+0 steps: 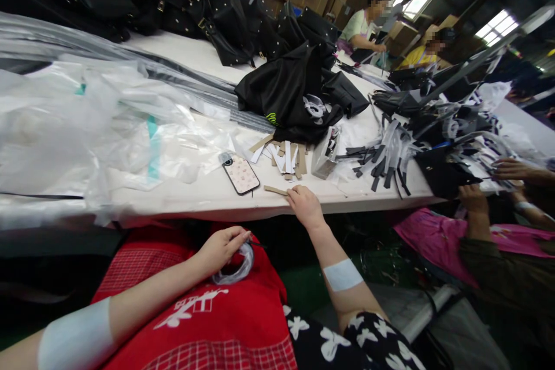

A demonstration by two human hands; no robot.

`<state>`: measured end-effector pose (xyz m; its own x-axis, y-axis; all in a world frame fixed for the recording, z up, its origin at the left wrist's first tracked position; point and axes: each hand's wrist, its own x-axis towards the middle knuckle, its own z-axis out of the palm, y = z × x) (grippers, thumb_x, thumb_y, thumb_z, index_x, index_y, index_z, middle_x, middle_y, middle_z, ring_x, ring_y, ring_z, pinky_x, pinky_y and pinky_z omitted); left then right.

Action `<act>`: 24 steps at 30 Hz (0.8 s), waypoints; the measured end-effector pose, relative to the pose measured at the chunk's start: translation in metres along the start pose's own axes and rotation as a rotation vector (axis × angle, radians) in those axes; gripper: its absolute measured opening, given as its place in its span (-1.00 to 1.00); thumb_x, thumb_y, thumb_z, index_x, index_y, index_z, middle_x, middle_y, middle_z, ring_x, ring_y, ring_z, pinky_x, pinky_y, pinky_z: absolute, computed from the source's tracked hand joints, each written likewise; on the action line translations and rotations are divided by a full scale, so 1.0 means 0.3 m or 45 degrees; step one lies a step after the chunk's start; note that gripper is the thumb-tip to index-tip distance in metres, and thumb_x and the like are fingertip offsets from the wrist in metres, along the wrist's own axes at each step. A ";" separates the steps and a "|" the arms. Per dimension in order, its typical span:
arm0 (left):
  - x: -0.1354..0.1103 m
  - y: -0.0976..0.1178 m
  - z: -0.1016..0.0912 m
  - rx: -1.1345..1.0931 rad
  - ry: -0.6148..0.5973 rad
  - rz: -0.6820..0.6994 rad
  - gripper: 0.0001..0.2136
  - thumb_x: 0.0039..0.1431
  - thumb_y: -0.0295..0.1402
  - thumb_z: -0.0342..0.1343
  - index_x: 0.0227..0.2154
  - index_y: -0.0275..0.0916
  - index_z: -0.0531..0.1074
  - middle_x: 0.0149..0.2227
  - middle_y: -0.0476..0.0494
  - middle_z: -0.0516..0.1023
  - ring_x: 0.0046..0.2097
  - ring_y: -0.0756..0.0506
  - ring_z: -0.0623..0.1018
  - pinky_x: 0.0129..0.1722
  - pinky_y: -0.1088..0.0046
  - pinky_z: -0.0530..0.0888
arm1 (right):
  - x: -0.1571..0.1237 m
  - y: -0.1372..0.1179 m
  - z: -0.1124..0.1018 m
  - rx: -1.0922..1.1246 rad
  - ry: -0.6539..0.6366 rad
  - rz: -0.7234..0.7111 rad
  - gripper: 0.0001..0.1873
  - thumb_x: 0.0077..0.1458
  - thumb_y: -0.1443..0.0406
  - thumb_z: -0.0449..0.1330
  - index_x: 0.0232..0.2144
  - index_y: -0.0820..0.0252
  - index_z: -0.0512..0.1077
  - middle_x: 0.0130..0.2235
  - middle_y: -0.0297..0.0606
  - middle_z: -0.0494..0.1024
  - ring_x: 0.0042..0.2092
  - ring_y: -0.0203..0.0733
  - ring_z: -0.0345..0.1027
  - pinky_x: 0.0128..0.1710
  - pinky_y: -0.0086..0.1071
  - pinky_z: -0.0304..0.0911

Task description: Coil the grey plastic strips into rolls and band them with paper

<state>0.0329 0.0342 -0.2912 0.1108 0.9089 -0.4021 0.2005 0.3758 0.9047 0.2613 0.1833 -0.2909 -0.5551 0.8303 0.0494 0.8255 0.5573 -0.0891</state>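
Observation:
Low over the red apron [255, 283], my left hand [222, 247] is closed on a coiled strap wrapped in clear plastic [246, 266]. A thin dark end sticks out by its fingertips. At the table's front edge, my right hand [305, 206] pinches one end of a tan cardboard strip [274, 190]. Just beyond that strip lies a loose pile of tan and white card strips [288, 157]. To the left of the pile, a phone in a patterned case [241, 173] lies flat.
Clear plastic bags [87, 127] cover the table's left side. Black bags [286, 92] stand at the back. A small box [325, 156] and plastic-wrapped black straps [392, 153] lie to the right. A co-worker's hands [474, 198] hold a black piece at far right.

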 end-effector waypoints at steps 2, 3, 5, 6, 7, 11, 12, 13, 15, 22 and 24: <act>0.000 -0.001 0.001 0.006 -0.006 -0.033 -0.60 0.10 0.06 -0.03 -0.47 -0.20 0.39 -0.71 0.16 0.16 -0.67 0.04 0.16 -0.67 0.54 0.13 | 0.001 -0.003 -0.008 0.007 0.035 0.020 -0.77 0.25 0.36 0.02 -0.15 0.18 0.46 -0.18 -0.11 0.48 -0.11 -0.11 0.28 -0.08 -0.33 0.18; -0.001 -0.004 0.001 0.010 -0.008 -0.052 -0.59 0.10 0.08 -0.04 -0.46 -0.20 0.39 -0.72 0.17 0.15 -0.68 0.04 0.16 -0.68 0.54 0.12 | -0.003 -0.007 -0.016 0.055 0.066 0.046 -0.76 0.26 0.38 0.00 -0.14 0.18 0.46 -0.19 -0.12 0.49 -0.11 -0.12 0.29 -0.08 -0.35 0.18; -0.002 -0.010 -0.001 -0.002 -0.015 -0.073 -0.55 0.09 0.12 -0.06 -0.45 -0.21 0.39 -0.72 0.16 0.17 -0.69 0.04 0.18 -0.69 0.54 0.11 | -0.022 -0.027 -0.045 0.234 0.136 0.106 -0.74 0.27 0.36 -0.03 -0.12 0.21 0.44 -0.21 -0.14 0.51 -0.13 -0.15 0.33 -0.09 -0.37 0.18; -0.003 -0.013 -0.002 -0.022 -0.020 -0.081 -0.53 0.09 0.14 -0.07 -0.44 -0.21 0.39 -0.71 0.15 0.20 -0.69 0.04 0.19 -0.69 0.54 0.12 | -0.037 -0.043 -0.067 0.345 0.157 0.128 -0.73 0.27 0.35 -0.05 -0.11 0.22 0.43 -0.23 -0.17 0.52 -0.16 -0.17 0.35 -0.11 -0.38 0.19; -0.004 -0.016 -0.004 -0.048 -0.030 -0.091 -0.51 0.08 0.16 -0.09 -0.43 -0.22 0.39 -0.70 0.14 0.24 -0.68 0.04 0.20 -0.69 0.54 0.13 | -0.057 -0.064 -0.094 0.456 0.153 0.137 -0.72 0.28 0.33 -0.06 -0.12 0.22 0.42 -0.25 -0.19 0.52 -0.19 -0.18 0.36 -0.13 -0.39 0.19; -0.006 -0.014 -0.010 -0.121 -0.078 -0.117 -0.53 0.07 0.13 -0.03 -0.40 -0.25 0.41 -0.66 0.11 0.28 -0.66 0.04 0.24 -0.68 0.55 0.18 | -0.150 -0.164 -0.225 0.764 -0.169 0.054 -0.73 0.23 0.18 0.03 -0.33 0.18 0.48 -0.41 -0.33 0.52 -0.38 -0.27 0.33 -0.35 -0.45 0.13; -0.006 -0.012 -0.011 -0.122 -0.088 -0.119 -0.55 0.06 0.10 -0.01 -0.39 -0.25 0.41 -0.66 0.11 0.29 -0.66 0.04 0.25 -0.68 0.56 0.19 | -0.169 -0.186 -0.256 0.798 -0.284 0.023 -0.72 0.20 0.15 0.07 -0.39 0.18 0.48 -0.45 -0.35 0.50 -0.42 -0.30 0.31 -0.40 -0.46 0.09; -0.006 -0.009 -0.010 -0.117 -0.098 -0.120 -0.57 0.07 0.08 0.00 -0.39 -0.25 0.41 -0.66 0.11 0.29 -0.66 0.05 0.26 -0.68 0.56 0.20 | -0.185 -0.205 -0.282 0.815 -0.392 -0.008 -0.71 0.17 0.14 0.11 -0.44 0.18 0.49 -0.49 -0.37 0.49 -0.45 -0.32 0.27 -0.43 -0.46 0.04; -0.006 -0.005 -0.008 -0.090 -0.114 -0.123 -0.59 0.10 0.05 -0.02 -0.39 -0.25 0.41 -0.67 0.10 0.31 -0.67 0.04 0.28 -0.69 0.57 0.22 | -0.206 -0.237 -0.319 0.791 -0.551 -0.058 -0.74 0.11 0.16 0.15 -0.50 0.19 0.49 -0.55 -0.40 0.45 -0.50 -0.36 0.21 -0.48 -0.46 -0.03; -0.009 0.019 -0.008 0.022 -0.096 -0.051 -0.61 0.15 0.00 -0.06 -0.40 -0.23 0.45 -0.64 0.07 0.37 -0.63 0.02 0.31 -0.65 0.54 0.26 | -0.184 -0.346 -0.315 0.487 -0.637 -0.177 -0.78 0.00 0.21 0.16 -0.59 0.17 0.47 -0.60 -0.39 0.42 -0.55 -0.35 0.12 -0.51 -0.40 -0.12; -0.008 0.024 -0.015 0.081 -0.070 0.029 -0.64 0.17 -0.04 -0.06 -0.43 -0.23 0.46 -0.58 0.03 0.42 -0.55 -0.01 0.36 -0.57 0.53 0.31 | -0.169 -0.378 -0.306 0.416 -0.603 -0.214 -0.77 0.00 0.21 0.14 -0.60 0.17 0.47 -0.60 -0.35 0.43 -0.55 -0.32 0.14 -0.51 -0.38 -0.13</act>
<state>0.0299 0.0356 -0.2830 0.1691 0.9051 -0.3900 0.2589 0.3410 0.9037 0.2053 0.0788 -0.1918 -0.7221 0.5952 -0.3525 0.6903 0.5866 -0.4236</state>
